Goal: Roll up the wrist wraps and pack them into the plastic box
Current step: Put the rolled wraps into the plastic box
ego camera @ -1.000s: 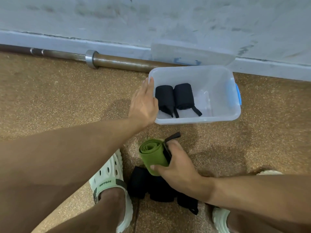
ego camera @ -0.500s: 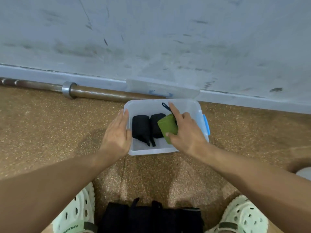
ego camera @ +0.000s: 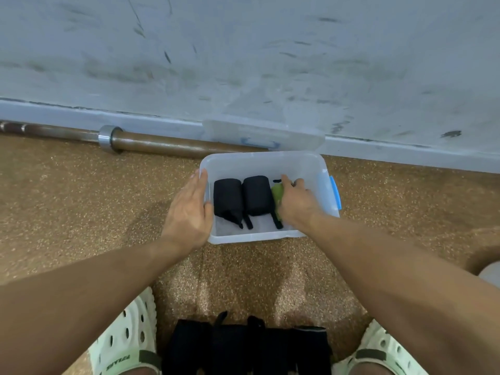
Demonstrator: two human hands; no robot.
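A clear plastic box (ego camera: 259,235) with a blue latch stands on the floor near the wall. Two rolled black wrist wraps (ego camera: 227,196) (ego camera: 257,194) lie side by side inside it. My right hand (ego camera: 296,201) is down inside the box, gripping a rolled green wrist wrap (ego camera: 277,193) right beside the black rolls. My left hand (ego camera: 189,212) rests with straight fingers against the box's left wall, thumb over the rim. Several black wrist wraps (ego camera: 243,345) lie unrolled on the floor between my feet.
The box's clear lid (ego camera: 263,135) leans against the grey wall behind it. A barbell (ego camera: 151,142) lies along the wall base to the left. My white clogs (ego camera: 127,345) (ego camera: 378,350) flank the black wraps on the speckled brown floor.
My right hand carried the green roll from the floor into the box and lowered it next to the black rolls. The left hand stayed on the box's left side.
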